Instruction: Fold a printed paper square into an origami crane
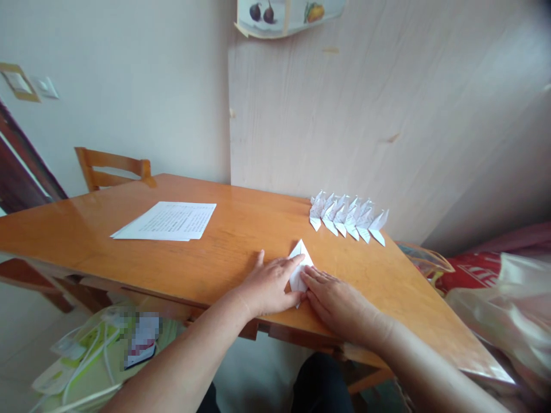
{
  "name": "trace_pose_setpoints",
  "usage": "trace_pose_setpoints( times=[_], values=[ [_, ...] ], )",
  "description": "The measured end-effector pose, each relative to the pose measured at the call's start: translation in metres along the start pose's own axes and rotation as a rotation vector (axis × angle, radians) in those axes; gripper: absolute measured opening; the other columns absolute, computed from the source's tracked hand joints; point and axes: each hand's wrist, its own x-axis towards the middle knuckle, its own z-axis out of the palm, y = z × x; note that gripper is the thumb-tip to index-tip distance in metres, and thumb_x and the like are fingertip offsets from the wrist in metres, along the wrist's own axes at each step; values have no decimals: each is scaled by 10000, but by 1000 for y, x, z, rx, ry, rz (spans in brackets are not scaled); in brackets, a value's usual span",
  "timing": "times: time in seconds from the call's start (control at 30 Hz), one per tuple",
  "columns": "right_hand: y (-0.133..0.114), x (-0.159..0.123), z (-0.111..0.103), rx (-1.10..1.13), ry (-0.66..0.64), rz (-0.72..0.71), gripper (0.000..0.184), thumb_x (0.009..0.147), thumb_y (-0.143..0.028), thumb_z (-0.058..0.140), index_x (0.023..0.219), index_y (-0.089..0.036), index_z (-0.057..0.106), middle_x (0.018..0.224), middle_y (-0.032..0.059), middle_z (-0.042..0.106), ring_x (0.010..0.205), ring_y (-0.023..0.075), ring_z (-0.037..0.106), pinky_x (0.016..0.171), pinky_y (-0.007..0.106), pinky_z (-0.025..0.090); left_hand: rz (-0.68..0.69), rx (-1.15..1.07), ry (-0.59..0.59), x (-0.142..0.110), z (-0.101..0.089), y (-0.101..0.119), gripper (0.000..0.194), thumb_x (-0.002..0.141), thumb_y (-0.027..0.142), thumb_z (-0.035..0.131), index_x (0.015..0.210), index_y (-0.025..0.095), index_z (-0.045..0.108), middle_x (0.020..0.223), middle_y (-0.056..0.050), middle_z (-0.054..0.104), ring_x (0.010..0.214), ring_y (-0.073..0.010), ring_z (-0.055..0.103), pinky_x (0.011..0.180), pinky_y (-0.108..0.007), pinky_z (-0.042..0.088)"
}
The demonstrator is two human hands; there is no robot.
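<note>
A small sheet of white paper (300,249), folded into a narrow kite shape, lies near the front edge of the wooden table, one point facing the wall. My left hand (270,285) holds it from the left, with the index finger pressed on its upper part and the thumb by its lower end. The little finger sticks up away from it. From the right, my right hand (330,295) rests its outstretched fingers flat on the paper's right side. Both thumbs come close together at the lower point. Part of the paper is hidden under the fingers.
Folded paper pieces (350,217) stand in rows at the table's (241,229) back right. A stack of printed sheets (167,221) lies to the left. A wooden chair (114,166) is behind. Bags (473,275) crowd the right edge; cables and a phone (142,341) sit below left.
</note>
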Motion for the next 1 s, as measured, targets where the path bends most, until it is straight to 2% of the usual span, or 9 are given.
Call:
trace_pose_setpoints(
  times=[0.1, 0.27, 0.43, 0.8, 1.0],
  values=[
    [-2, 1, -1, -9, -2, 26, 455, 961, -162, 393, 1365, -19, 545, 1397, 246, 573, 1322, 297, 540, 1118, 455, 439, 20, 30, -49, 0, -2, 1, 729, 935, 527, 524, 1560, 360, 188, 1551, -55, 447, 1429, -300, 392, 1174, -701, 46],
    [-6, 3, -2, -7, -24, 33, 455, 957, -149, 390, 1365, -18, 543, 1395, 251, 574, 1311, 287, 553, 1116, 458, 442, 19, 43, -99, 3, -4, 0, 640, 956, 553, 450, 1538, 344, 282, 1555, -62, 441, 1461, -311, 333, 1153, -732, 13],
    [-7, 2, 3, -95, -24, 24, 479, 936, -126, 407, 1376, 12, 534, 1421, 270, 542, 1337, 301, 527, 1123, 451, 437, 9, 23, -112, 8, -1, -6, 486, 1025, 369, 257, 1500, 362, 359, 1573, -16, 417, 1473, -263, 318, 1152, -730, -8],
    [-31, -7, -4, -197, -21, 57, 473, 914, -103, 418, 1349, -19, 585, 1388, 237, 587, 1293, 287, 574, 1106, 410, 465, 6, 34, -119, 10, 1, -6, 487, 1010, 327, 280, 1485, 365, 383, 1551, -29, 450, 1464, -266, 329, 1153, -716, -29],
    [-43, -17, -2, -236, -12, 27, 510, 897, -118, 448, 1386, -19, 556, 1415, 223, 568, 1332, 292, 535, 1125, 422, 445, 14, 41, -137, 10, -1, -4, 497, 994, 317, 295, 1481, 360, 383, 1565, -27, 430, 1465, -264, 326, 1154, -718, -17]
  ],
)
